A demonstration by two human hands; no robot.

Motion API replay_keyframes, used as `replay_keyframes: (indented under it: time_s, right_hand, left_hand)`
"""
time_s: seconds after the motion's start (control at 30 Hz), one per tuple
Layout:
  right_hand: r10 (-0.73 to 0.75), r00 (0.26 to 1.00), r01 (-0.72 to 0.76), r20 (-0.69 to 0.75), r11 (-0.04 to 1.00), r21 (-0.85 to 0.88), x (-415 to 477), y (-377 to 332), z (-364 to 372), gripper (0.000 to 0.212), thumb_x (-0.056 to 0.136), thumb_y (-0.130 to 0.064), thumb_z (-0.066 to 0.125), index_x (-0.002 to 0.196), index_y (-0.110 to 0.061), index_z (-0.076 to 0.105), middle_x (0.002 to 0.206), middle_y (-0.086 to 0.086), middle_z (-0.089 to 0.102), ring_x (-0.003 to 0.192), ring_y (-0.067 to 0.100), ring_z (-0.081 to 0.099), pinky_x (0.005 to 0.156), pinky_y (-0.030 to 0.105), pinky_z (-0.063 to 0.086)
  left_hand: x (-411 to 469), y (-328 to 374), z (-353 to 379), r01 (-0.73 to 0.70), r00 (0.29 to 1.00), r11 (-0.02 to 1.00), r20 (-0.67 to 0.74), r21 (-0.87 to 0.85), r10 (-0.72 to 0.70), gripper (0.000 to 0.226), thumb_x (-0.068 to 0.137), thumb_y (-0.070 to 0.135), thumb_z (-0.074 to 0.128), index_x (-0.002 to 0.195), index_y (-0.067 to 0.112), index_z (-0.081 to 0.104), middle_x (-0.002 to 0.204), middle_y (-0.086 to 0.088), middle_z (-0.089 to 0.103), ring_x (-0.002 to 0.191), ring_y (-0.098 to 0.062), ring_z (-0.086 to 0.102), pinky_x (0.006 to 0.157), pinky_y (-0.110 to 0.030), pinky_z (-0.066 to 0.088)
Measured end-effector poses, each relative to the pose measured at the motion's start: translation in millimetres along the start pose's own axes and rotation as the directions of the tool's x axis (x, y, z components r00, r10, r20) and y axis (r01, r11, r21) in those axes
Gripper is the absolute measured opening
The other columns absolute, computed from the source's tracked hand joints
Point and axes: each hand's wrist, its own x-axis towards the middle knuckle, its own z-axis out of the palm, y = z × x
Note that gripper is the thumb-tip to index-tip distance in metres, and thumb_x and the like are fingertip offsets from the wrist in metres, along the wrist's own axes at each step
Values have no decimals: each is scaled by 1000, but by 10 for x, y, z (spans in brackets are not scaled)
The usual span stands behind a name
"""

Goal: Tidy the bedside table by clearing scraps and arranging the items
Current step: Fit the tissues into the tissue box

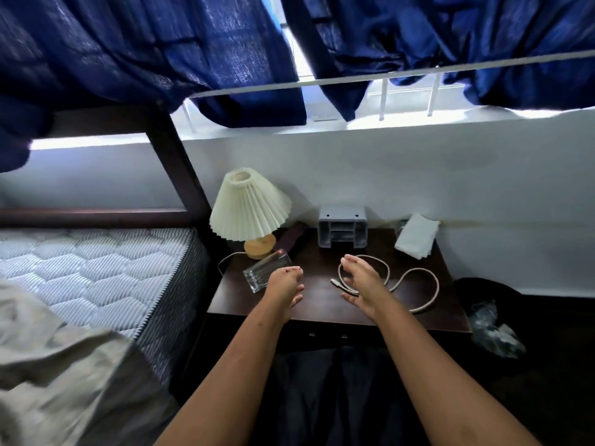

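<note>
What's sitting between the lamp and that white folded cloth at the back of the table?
In the head view, a grey plastic organiser stands against the wall between the lamp and the white cloth.

The lamp (249, 217) is the marker here. Its pleated shade covers the stem and top of its base. A dark object (293, 236) lying just right of the lamp's base is too dim to name. Right of the lamp, the cable (415, 286) runs under the right hand (362, 284), so part of its loop is hidden. Far right of the lamp, something dark sits behind the white cloth (417, 235), mostly covered. On the floor beyond, a crumpled clear bag (494, 331) is blurred.
</note>
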Motion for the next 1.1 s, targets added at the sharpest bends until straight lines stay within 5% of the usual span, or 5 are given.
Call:
replay_keyframes:
  time_s: [0.27,0.47,0.7,0.97,1.1]
  right_hand:
    - [-54,993,31,-103,977,-212,869,-151,-7,40,93,-20,51,132,-17,45,124,2,47,108,18,45,89,40,42]
    - [-319,871,128,-374,881,-455,1634,-179,-377,48,85,-4,54,132,-6,45,131,18,53,121,31,50,103,38,40]
    - [-332,897,141,-291,840,-524,2060,122,-467,63,80,7,45,139,-14,39,142,10,47,132,25,42,113,38,32]
    - [-442,844,371,-303,890,-265,1885,54,-358,41,90,-3,47,130,-13,51,123,-5,55,117,6,46,91,4,36]
    - [-427,836,406,-344,904,-134,1869,-96,-313,34,97,-24,43,124,-9,55,122,2,58,117,12,51,95,20,35]
  left_hand:
    - [848,135,18,-56,998,996,22,68,55,27,94,13,45,121,12,53,89,0,53,76,-11,49,65,-25,40]
    - [1655,156,432,-190,982,945,55,268,181,50,93,17,50,140,16,35,148,-6,36,132,-24,40,111,-36,31]
    - [2086,-132,639,-225,968,938,168,263,185,70,90,11,53,148,23,15,156,-6,22,141,-21,26,116,-36,24]
    - [2077,-149,677,-281,949,951,188,127,255,58,89,9,53,141,26,34,144,0,39,132,-17,39,109,-31,32]
    - [2062,-92,652,-248,954,969,180,15,242,45,92,21,51,135,30,42,142,-5,44,126,-17,48,110,-37,36]
